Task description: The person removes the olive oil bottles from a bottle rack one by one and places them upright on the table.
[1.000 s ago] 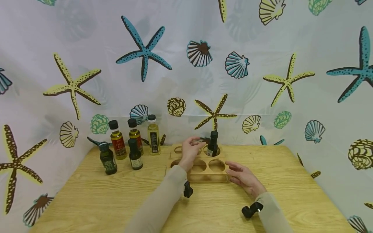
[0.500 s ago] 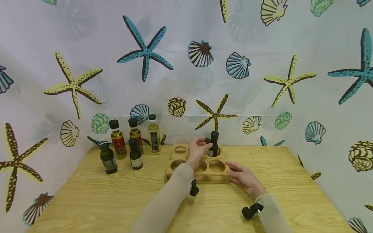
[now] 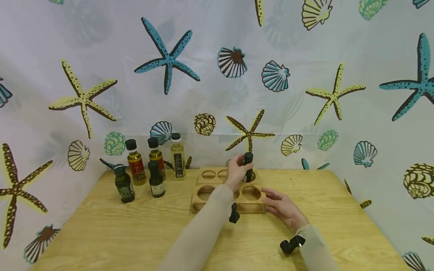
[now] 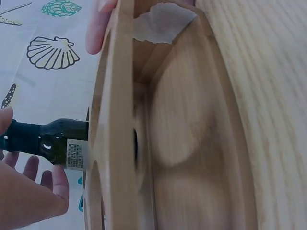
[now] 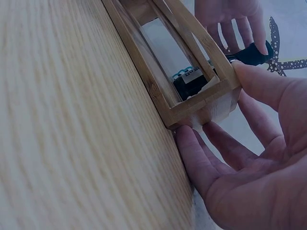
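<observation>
A small dark bottle (image 3: 249, 175) with a dark cap stands in the back right hole of a wooden two-step bottle rack (image 3: 217, 207). My left hand (image 3: 236, 174) is round the bottle's neck, its thumb in front and its fingers behind. In the left wrist view, the dark bottle (image 4: 62, 139) shows a white barcode label, and the thumb touches its neck. My right hand (image 3: 284, 207) holds the rack's right end. In the right wrist view, that hand's thumb lies on the upper edge and its fingers (image 5: 192, 148) touch the end lower down.
Left of the rack stand several bottles: two with red labels (image 3: 137, 167), a tall pale oil bottle (image 3: 178, 162), a squat dark green bottle (image 3: 124, 186) and a small dark one (image 3: 156, 182). A patterned curtain (image 3: 210, 94) hangs behind the wooden table (image 3: 135, 233).
My left hand has moved right across the rack to the dark bottle and closed round its neck. The right hand stays at the rack's end.
</observation>
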{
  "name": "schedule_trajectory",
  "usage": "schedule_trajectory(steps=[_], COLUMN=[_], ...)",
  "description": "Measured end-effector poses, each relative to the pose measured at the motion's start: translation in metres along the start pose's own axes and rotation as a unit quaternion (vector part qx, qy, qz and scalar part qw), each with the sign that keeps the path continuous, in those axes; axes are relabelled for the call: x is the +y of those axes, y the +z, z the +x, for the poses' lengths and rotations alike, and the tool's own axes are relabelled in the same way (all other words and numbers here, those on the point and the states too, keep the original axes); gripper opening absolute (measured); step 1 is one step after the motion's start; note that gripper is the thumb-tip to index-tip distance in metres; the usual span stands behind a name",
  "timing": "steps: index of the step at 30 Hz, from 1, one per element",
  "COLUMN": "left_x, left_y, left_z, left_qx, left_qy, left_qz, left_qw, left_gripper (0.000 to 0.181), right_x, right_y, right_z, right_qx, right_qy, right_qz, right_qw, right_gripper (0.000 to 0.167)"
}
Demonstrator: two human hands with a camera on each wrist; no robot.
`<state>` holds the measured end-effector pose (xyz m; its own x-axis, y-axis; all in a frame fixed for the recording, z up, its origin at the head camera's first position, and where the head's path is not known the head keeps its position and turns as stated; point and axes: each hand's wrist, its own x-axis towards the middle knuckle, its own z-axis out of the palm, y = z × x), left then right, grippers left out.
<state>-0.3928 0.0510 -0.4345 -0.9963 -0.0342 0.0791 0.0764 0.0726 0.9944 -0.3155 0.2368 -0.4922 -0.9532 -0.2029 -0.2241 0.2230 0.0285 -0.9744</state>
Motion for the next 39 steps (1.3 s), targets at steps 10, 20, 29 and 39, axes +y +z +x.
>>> schedule_trajectory(steps=[10, 20, 29, 39], left_x=[0.006, -0.004, -0.007, -0.012], left_y=[-0.001, -0.004, -0.007, -0.010], left_z=[0.001, 0.004, 0.006, 0.007], left_qx=[-0.039, -0.048, -0.070, -0.046], left_qy=[-0.027, -0.043, -0.043, -0.040], left_qz=[0.038, 0.042, 0.047, 0.009], left_qw=[0.9982, 0.9970, 0.9955, 0.9981], left_gripper=[0.053, 0.048, 0.046, 0.047], right_x=[0.000, 0.004, 0.000, 0.002], right_y=[0.002, 0.001, 0.000, 0.000], right_z=[0.000, -0.001, 0.000, 0.001], right_qx=[0.002, -0.005, -0.009, -0.004], right_qy=[-0.004, -0.004, -0.006, -0.009], right_qz=[-0.003, -0.001, -0.004, -0.005], right_qw=[1.0000, 1.0000, 0.9999, 0.9999], right_gripper=[0.054, 0.054, 0.056, 0.054])
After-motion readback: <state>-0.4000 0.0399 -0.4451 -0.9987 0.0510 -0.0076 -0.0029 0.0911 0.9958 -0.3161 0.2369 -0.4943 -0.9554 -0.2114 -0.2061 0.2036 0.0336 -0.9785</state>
